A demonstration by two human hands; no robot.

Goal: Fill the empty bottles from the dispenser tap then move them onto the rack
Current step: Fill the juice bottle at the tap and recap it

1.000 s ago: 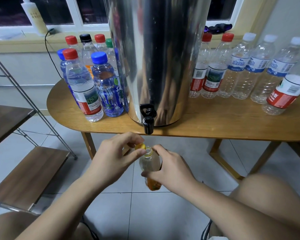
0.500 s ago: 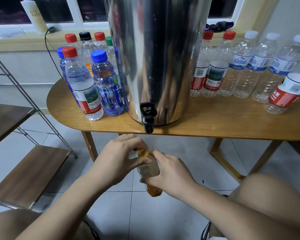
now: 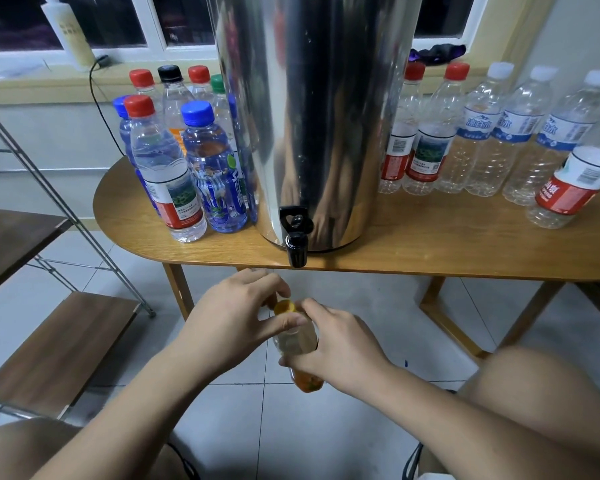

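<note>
Bottle [image 3: 297, 341], small: below tap [image 3: 297, 244], off tabletop [image 3: 430, 237]; right hand [image 3: 340, 344] fingers grasp body, left hand [image 3: 229, 327] fingers pinch yellow cap [image 3: 284, 306]. Filled bottles [image 3: 167, 168] left of dispenser [image 3: 312, 116], empties [image 3: 482, 133] right. Rack [image 3: 59, 348] seemingly not yet loaded; most work remains.

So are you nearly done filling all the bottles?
Not yet. The bottles left of the dispenser look full. The left hand pinches the yellow cap of a small bottle the right hand grips. The row on the right looks empty, and no bottle shows on the rack.
</note>
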